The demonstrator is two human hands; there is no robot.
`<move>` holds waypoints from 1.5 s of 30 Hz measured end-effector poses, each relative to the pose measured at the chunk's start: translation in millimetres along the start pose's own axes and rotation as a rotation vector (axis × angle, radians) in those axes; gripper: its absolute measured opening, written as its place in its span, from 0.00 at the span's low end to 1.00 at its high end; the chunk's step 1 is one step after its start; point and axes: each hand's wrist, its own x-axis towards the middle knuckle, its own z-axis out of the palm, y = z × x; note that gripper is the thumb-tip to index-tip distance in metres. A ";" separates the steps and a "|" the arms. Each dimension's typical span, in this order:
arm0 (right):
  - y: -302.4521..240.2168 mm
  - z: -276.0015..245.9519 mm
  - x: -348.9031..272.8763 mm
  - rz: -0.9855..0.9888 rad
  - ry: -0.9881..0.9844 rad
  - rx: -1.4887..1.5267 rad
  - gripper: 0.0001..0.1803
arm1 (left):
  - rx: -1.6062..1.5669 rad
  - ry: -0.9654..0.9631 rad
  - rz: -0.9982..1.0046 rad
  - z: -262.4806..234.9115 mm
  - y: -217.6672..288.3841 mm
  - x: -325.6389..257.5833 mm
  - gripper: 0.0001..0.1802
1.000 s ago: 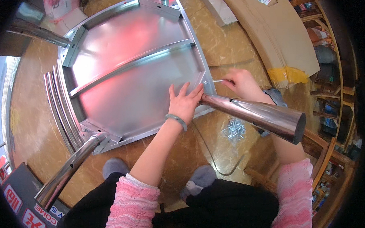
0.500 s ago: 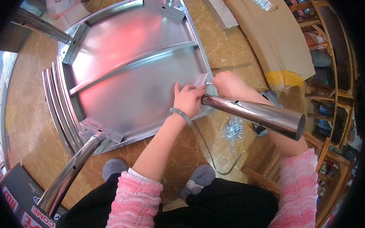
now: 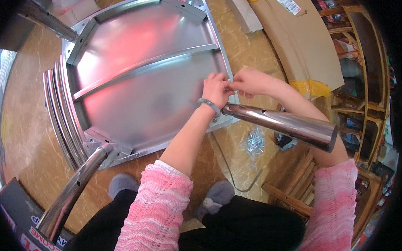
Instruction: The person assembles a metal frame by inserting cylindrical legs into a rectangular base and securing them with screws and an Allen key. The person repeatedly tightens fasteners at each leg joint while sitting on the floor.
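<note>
Assembling of an upturned sheet-metal tabletop (image 3: 137, 83) lying on the tiled floor (image 3: 29, 144), seen from above. Judging from the layout, the work appears well advanced: a chrome tube leg (image 3: 283, 125) already stands at the near right corner, a second leg (image 3: 72, 192) at the near left corner, and the stubs of two more show at the far corners. What seems left is the fastening along the right rim, where both hands meet.

The left hand (image 3: 215, 89), wearing a grey wristband (image 3: 209, 105), rests on the rim of the tabletop with its fingers curled and pinched together; the right hand (image 3: 250, 81) reaches in from the right, fingertips likewise pinched and touching those of the left. Whatever small part they hold between them is too small to make out, so it cannot be told what, if anything, is grasped.

The rim section being worked lies directly under the fingertips, just far of the right leg's base. A clear bag of screws (image 3: 254, 141) lies on the floor near the right leg, within reach of the right hand. Flattened cardboard (image 3: 295, 38) lies further right, beside wooden shelving (image 3: 363, 75).
</note>
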 end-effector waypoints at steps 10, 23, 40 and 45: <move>-2.4 3.7 5.5 0.192 0.071 -0.040 0.12 | -0.176 -0.004 0.002 0.3 3.9 2.6 0.06; 4.6 10.6 -5.3 0.015 0.061 -0.172 0.17 | -0.102 -0.084 0.103 -4.5 1.7 8.0 0.07; 2.6 10.1 -8.7 -0.306 0.158 -0.589 0.12 | -0.079 -0.165 0.071 -4.8 -0.6 12.5 0.06; -4.8 6.4 -11.7 -0.237 0.097 -0.658 0.11 | -0.103 -0.137 0.112 0.1 -2.8 11.0 0.04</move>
